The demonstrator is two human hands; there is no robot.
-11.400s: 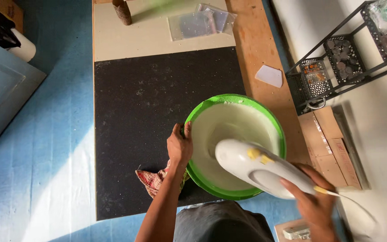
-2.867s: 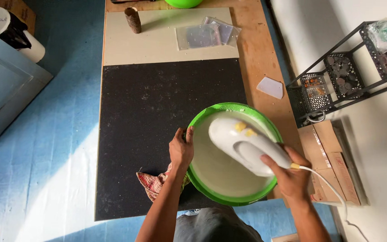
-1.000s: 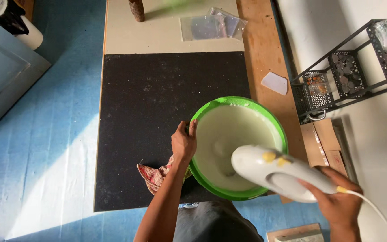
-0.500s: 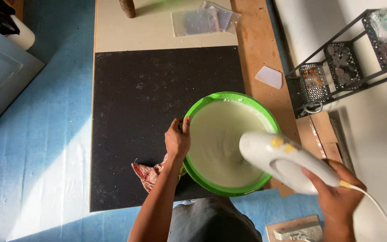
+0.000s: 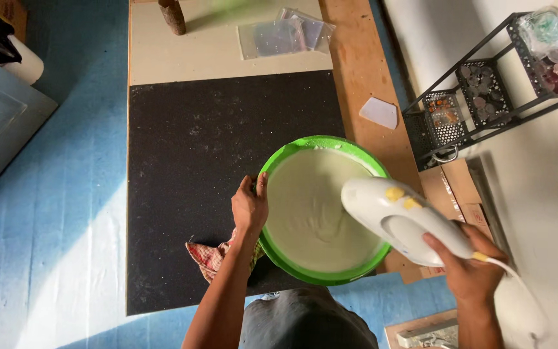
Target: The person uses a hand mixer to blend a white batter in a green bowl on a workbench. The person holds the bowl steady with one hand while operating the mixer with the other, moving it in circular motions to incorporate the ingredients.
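Left hand: the left hand (image 5: 250, 205) grips the rim of the green bowl (image 5: 292, 150) at the bowl's nine o'clock, thumb hooked over the inside edge and the other fingers curled down the outer wall.
Right hand: the right hand (image 5: 466, 268) is wrapped tight around the rear handle of the white hand mixer (image 5: 402, 220), fingers closed over it, at the bowl's four o'clock.
Cloth: a red checked cloth (image 5: 211, 255) lies bunched on the mat under the left wrist, at the bowl's eight o'clock, just beside its base.
Mat: a black speckled mat (image 5: 195, 161) covers the near part of the table; the bowl sits on its right edge.
Bowl: round, green, upright, filled with pale creamy batter (image 5: 311, 207) that shows a swirl near the mixer.
Mixer: tilted, its body slants from the right hand up over the bowl's three o'clock side; two yellow buttons sit on top. The beaters are hidden under the body. A white cord (image 5: 515, 287) runs off from its rear toward five o'clock.
Table top: beyond the mat, at twelve o'clock, a cream board (image 5: 195, 52) carries clear plastic bags (image 5: 285, 35).
Scraper: a white scraper (image 5: 379, 113) lies on bare wood at the bowl's one o'clock, well apart from it.
Rack: a black wire rack (image 5: 485, 97) stands at two o'clock with small jars in it.
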